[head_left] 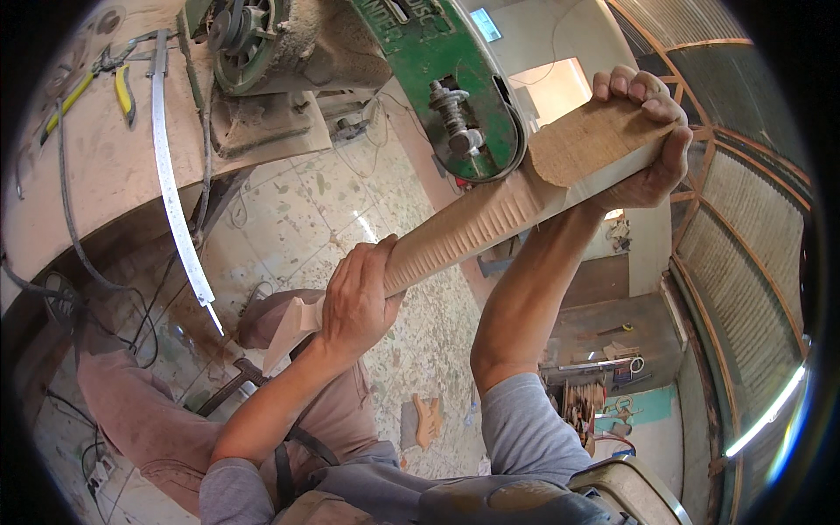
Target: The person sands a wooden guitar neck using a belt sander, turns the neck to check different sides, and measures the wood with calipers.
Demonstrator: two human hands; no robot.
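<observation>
A pale wooden guitar neck slants across the view, with a row of shallow ridges along its length. My left hand is closed around it near the narrow, angled headstock end. At the thick block end, my right hand wraps the far corner, fingers over the top and thumb at the side. Between my hands, the wood lies against the rounded end of a green belt sander; I cannot tell how firmly they touch. A tension spring and bolt show on the sander's face.
A dusty motor with a pulley stands on the workbench at left. Yellow-handled pliers and a long metal strip lie there, the strip overhanging the edge. A hammer is below. Cables hang by the bench. A cut wooden piece lies on the tiled floor.
</observation>
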